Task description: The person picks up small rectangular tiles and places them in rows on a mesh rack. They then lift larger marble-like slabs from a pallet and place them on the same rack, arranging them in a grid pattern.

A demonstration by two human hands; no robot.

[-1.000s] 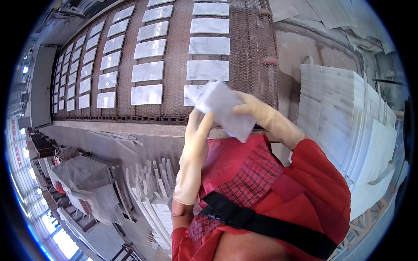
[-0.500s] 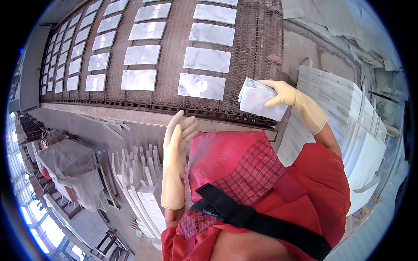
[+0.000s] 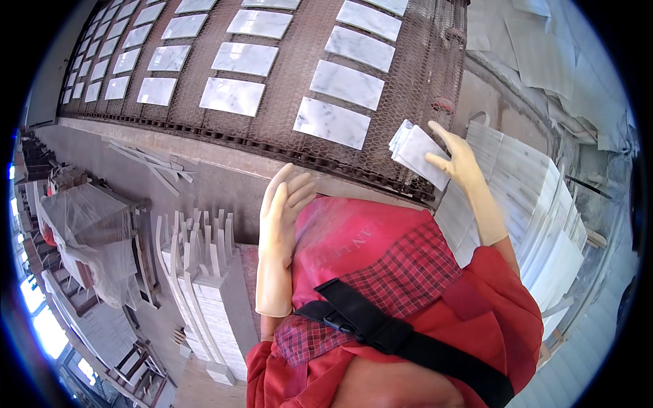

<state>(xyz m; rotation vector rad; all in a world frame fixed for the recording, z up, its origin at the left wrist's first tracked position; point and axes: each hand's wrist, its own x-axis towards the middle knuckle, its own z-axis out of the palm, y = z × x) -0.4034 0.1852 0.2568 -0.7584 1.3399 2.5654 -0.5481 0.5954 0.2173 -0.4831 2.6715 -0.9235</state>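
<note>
My right hand (image 3: 457, 158), in a cream rubber glove, is at the right end of the mesh conveyor belt. Its fingers are spread, with the thumb at the edge of a small stack of white marble tiles (image 3: 420, 155). The stack is slightly fanned and sits by the belt's near right corner. My left hand (image 3: 282, 204), gloved alike, is raised in front of the belt's near edge with fingers stretched and nothing in it. Rows of grey-veined marble tiles (image 3: 333, 123) lie spaced out on the brown mesh belt (image 3: 282, 115).
Long pale stone slabs (image 3: 507, 166) lean stacked to my right. Upright stone strips (image 3: 207, 299) stand in a pile at lower left. Further left, plastic sheeting (image 3: 95, 238) covers a stack. Thin offcuts (image 3: 153, 163) lie on the floor beside the belt's frame.
My view has turned, so the belt slants more. The right hand's fingers have spread away from the tile stack. My left hand stays open and raised.
</note>
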